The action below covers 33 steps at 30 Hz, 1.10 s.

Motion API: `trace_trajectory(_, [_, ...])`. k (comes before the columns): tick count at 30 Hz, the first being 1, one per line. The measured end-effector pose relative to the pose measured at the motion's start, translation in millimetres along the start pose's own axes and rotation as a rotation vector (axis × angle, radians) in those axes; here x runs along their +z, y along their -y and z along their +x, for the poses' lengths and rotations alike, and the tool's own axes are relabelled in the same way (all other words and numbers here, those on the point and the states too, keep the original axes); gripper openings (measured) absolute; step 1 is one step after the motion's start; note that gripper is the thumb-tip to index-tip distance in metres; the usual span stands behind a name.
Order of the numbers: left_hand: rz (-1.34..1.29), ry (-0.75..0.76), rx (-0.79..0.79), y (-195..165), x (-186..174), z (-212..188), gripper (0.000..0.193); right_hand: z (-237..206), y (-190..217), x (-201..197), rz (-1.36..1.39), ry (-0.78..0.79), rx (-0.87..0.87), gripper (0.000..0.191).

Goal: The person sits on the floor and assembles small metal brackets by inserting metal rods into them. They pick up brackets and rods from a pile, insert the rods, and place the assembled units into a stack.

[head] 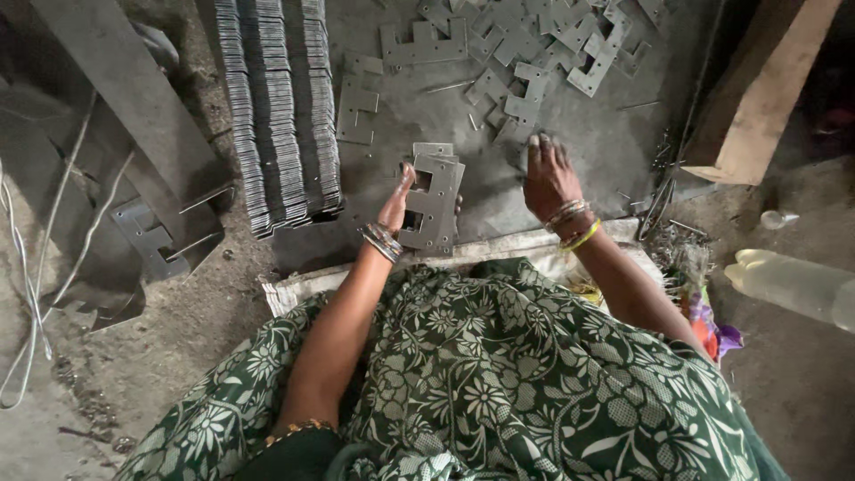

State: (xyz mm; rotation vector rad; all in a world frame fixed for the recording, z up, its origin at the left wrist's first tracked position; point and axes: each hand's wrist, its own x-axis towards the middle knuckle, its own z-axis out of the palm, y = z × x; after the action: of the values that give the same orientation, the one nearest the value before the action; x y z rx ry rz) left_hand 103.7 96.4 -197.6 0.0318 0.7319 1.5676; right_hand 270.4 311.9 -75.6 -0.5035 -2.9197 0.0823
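My left hand (pixel 398 203) holds a small stack of flat grey metal plates (pixel 434 200) with notched cut-outs, upright against my palm, just above my lap. My right hand (pixel 546 176) reaches forward, fingers down on the floor at the near edge of a loose heap of the same metal plates (pixel 543 53). Both wrists wear bangles. Long neat rows of stacked plates (pixel 278 107) lie to the left of my left hand.
A wooden beam (pixel 761 85) leans at the right. A clear plastic bottle (pixel 797 285) lies at the far right. Metal strips and bent scrap (pixel 151 178) sit on the left, with white cords (pixel 40 267) beside them. A pale sack (pixel 499 249) covers the floor under my lap.
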Motion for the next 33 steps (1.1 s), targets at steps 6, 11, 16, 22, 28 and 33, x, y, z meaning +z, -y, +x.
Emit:
trace_trajectory(6, [-0.059, 0.023, -0.079, -13.6, 18.1, -10.5, 0.076, -4.7, -4.3, 3.0, 0.199, 0.319, 0.249, 0.038])
trace_trajectory(11, [-0.433, -0.094, -0.024, 2.9, -2.5, -0.8, 0.063, 0.0, 13.5, -24.1, 0.114, -0.227, -0.226, 0.037])
trace_trajectory(16, [0.655, -0.13, 0.145, 14.7, -18.6, 11.3, 0.059, 42.9, 1.3, -22.8, 0.069, 0.033, 0.305, 0.058])
trace_trajectory(22, [-0.089, -0.057, 0.172, 18.5, -13.6, 8.1, 0.059, 78.5, -21.4, 4.8, 0.375, -0.028, 0.632, 0.083])
trace_trajectory(28, [0.389, -0.354, 0.091, 0.7, 10.8, -13.0, 0.077, 79.2, -36.2, -9.8, 1.217, 0.067, 0.752, 0.052])
trace_trajectory(33, [-0.074, -0.415, -0.095, -10.9, 35.0, -33.4, 0.077, 66.8, -20.7, -34.4, 1.172, 0.31, 0.349, 0.051])
